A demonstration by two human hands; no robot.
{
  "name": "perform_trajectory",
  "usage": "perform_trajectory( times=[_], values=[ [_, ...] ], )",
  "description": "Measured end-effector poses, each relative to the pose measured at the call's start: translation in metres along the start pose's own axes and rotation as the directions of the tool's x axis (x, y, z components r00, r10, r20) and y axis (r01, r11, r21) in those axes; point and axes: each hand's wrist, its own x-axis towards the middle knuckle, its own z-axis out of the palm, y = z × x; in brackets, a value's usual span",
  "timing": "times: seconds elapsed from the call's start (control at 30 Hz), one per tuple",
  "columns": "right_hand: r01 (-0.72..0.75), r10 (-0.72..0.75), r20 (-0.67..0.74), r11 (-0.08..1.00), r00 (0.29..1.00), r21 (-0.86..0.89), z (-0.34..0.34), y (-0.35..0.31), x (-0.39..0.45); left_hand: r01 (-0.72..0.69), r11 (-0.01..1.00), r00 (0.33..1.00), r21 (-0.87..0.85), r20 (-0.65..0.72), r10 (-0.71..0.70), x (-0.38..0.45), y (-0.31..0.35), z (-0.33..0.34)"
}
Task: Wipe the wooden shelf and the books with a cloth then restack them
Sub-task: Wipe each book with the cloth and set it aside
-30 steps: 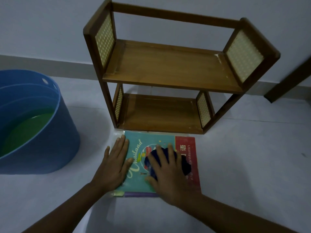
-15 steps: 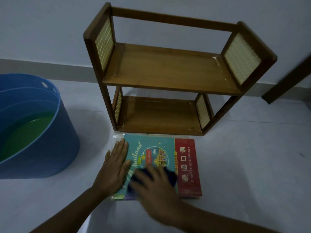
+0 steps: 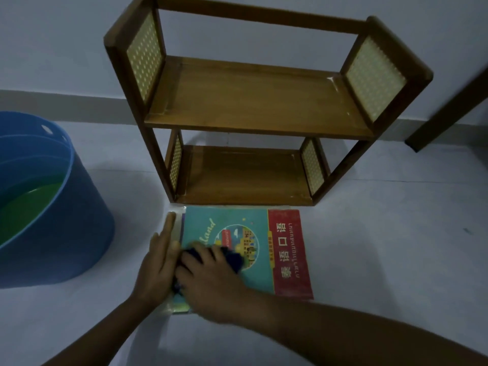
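A small stack of books lies flat on the floor, its top cover teal with a red band at the right. My right hand presses a dark blue cloth onto the cover's left part. My left hand lies flat with fingers together along the stack's left edge, touching it. Just behind the books stands the two-tier wooden shelf with woven side panels, both tiers bare.
A large blue tub holding greenish water stands on the floor at the left. A dark wooden leg or frame leans in at the far right. The shelf backs onto a pale wall with a skirting board.
My right hand has dragged the cloth leftward and toward me across the cover, uncovering the middle picture. My left hand has slid from the cover to the stack's left edge.
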Motion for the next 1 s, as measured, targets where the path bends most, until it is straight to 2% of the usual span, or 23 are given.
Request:
perform_trajectory(
  times=[0.07,0.1,0.13,0.2,0.23,0.3,0.37,0.4,0.47,0.5,0.53,0.57,0.63,0.67,0.7,0.73,0.8,0.87,0.93,1.0],
  values=[
    [0.019,-0.021,-0.028,0.996,0.999,-0.085,-0.008,0.036,0.014,0.032,0.999,0.999,-0.015,-0.01,-0.033,-0.002,-0.002,-0.002],
    [-0.055,0.048,-0.064,0.991,0.997,-0.122,-0.014,0.06,0.021,0.05,0.999,0.999,-0.009,-0.005,-0.05,-0.003,-0.002,-0.003],
    [-0.196,0.185,-0.093,0.973,0.978,-0.121,-0.019,0.085,0.026,0.061,0.998,0.998,0.018,0.004,-0.061,-0.005,-0.002,-0.003],
    [-0.471,0.464,-0.124,0.881,0.877,-0.036,-0.028,0.12,0.024,0.063,0.994,0.998,0.084,0.021,-0.065,-0.006,0.001,-0.004],
    [-0.533,0.527,-0.136,0.846,0.839,-0.012,-0.031,0.123,0.018,0.053,0.994,0.998,0.097,0.023,-0.055,-0.005,0.005,-0.004],
    [-0.487,0.472,-0.158,0.871,0.867,-0.066,-0.024,0.095,0.0,-0.004,0.993,1.0,0.116,0.029,0.0,0.0,0.012,-0.001],
    [-0.284,0.274,-0.166,0.958,0.947,-0.04,-0.007,0.048,-0.023,-0.066,0.981,0.996,0.181,0.072,0.054,0.01,0.012,0.007],
    [-0.153,0.15,-0.135,0.988,0.98,-0.016,-0.001,0.028,-0.035,-0.092,0.969,0.992,0.23,0.109,0.068,0.014,0.01,0.012],
    [-0.028,0.028,-0.014,1.0,1.0,-0.008,-0.005,0.025,-0.052,-0.13,0.919,0.982,0.372,0.173,0.069,0.016,0.004,0.02],
    [-0.041,0.039,-0.028,0.997,0.999,-0.059,-0.007,0.045,-0.057,-0.145,0.883,0.979,0.447,0.194,0.062,0.016,0.001,0.022],
    [-0.117,0.11,-0.07,0.988,0.991,-0.1,-0.011,0.072,-0.062,-0.154,0.851,0.976,0.503,0.212,0.051,0.017,0.0,0.022],
    [-0.256,0.244,-0.106,0.959,0.964,-0.12,-0.017,0.104,-0.068,-0.162,0.828,0.973,0.537,0.226,0.044,0.017,0.001,0.022],
    [-0.55,0.515,-0.245,0.829,0.822,-0.104,-0.034,0.156,-0.089,-0.168,0.8,0.972,0.576,0.232,0.037,0.015,0.003,0.021],
    [-0.606,0.564,-0.283,0.791,0.776,-0.084,-0.037,0.163,-0.097,-0.162,0.795,0.973,0.584,0.23,0.03,0.015,0.004,0.021],
    [-0.596,0.549,-0.298,0.797,0.781,-0.095,-0.033,0.155,-0.1,-0.156,0.795,0.973,0.587,0.23,0.02,0.015,0.004,0.021],
    [-0.537,0.487,-0.287,0.834,0.825,-0.129,-0.027,0.136,-0.1,-0.155,0.796,0.973,0.585,0.231,0.019,0.015,0.004,0.02],
    [-0.329,0.294,-0.224,0.934,0.929,-0.139,-0.009,0.089,-0.1,-0.161,0.801,0.97,0.577,0.244,0.019,0.016,0.005,0.02],
    [-0.197,0.186,-0.117,0.976,0.976,-0.096,-0.009,0.068,-0.102,-0.16,0.802,0.966,0.576,0.257,0.009,0.016,0.007,0.022],
    [-0.231,0.226,-0.127,0.973,0.966,-0.028,-0.021,0.084,-0.104,-0.156,0.772,0.968,0.616,0.251,-0.005,0.016,0.009,0.021],
    [-0.381,0.378,-0.18,0.924,0.908,0.021,-0.033,0.111,-0.111,-0.21,0.691,0.967,0.692,0.251,0.042,0.014,0.016,0.018]
  ],
)
